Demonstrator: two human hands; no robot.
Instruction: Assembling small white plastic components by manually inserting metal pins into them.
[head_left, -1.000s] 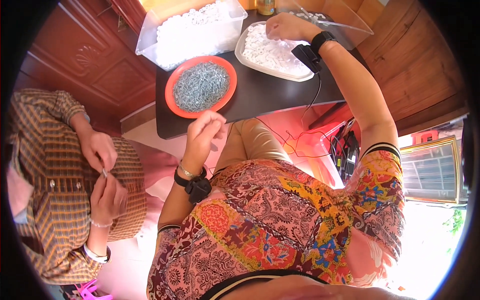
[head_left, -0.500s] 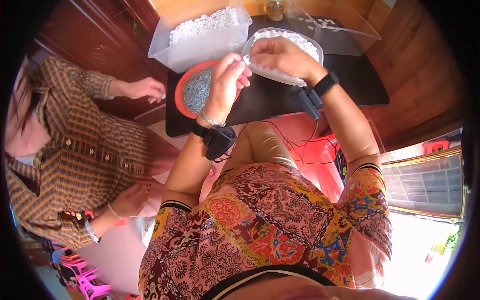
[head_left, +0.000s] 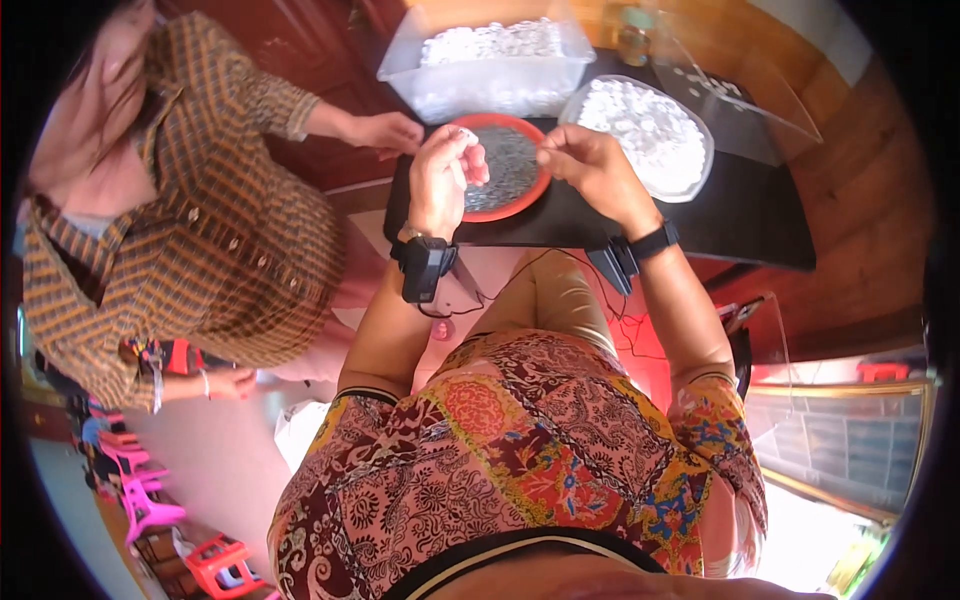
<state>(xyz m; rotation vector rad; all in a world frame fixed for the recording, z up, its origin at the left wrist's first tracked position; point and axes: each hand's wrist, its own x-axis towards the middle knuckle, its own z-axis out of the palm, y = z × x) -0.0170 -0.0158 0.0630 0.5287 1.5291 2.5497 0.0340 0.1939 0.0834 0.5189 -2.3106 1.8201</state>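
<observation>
My left hand (head_left: 442,185) is raised over the left side of an orange bowl (head_left: 508,213), its fingers curled in. A small white piece (head_left: 463,134) shows at its thumb and fingertip. Thin grey screw-like pieces (head_left: 510,168) fill the bowl. My right hand (head_left: 600,175) is at the bowl's right rim, thumb and forefinger pinched together; whatever is between them is too small to make out. To the right of that hand sits a pale tray (head_left: 688,196) heaped with small white plastic pieces (head_left: 640,130).
A clear plastic bin (head_left: 490,85) of white pieces stands behind the bowl on the black table (head_left: 750,225). Farther right are a jar (head_left: 634,38) and a clear box (head_left: 745,90) with a few white pieces. At my left stands a person in a checked shirt (head_left: 225,200), one hand (head_left: 385,133) near the bowl.
My right hand has left the white tray and moved down to the bowl's right rim, apart from my left hand. The view has shifted, so the table things sit farther right.
</observation>
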